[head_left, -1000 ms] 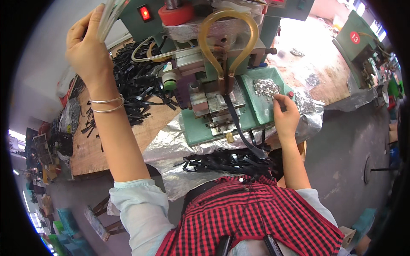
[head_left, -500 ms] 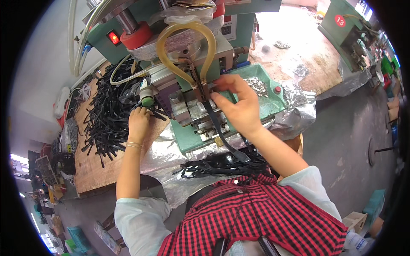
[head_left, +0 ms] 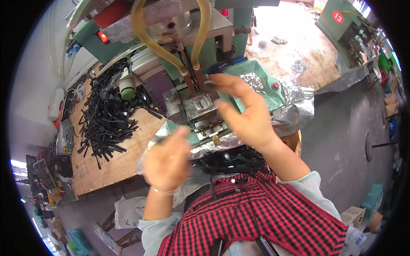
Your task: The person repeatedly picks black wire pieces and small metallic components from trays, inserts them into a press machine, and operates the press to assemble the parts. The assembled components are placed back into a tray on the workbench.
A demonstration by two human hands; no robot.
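A person's blurred left hand (head_left: 167, 161) is hovering before a grey metal fixture block (head_left: 200, 105) on a green machine; half a second ago it was reaching to the heap of flat black strips (head_left: 102, 123) on the brown wooden surface (head_left: 96, 176). Whether it is gripping anything, the blur is hiding. The hands are staying apart, the right hand (head_left: 247, 112) holding thumb and forefinger spread beside the block. Earlier crossed by a dangling black strip, the block is now showing its top. Small silver pieces (head_left: 253, 82) are lying in a green tray (head_left: 274, 100) to the right.
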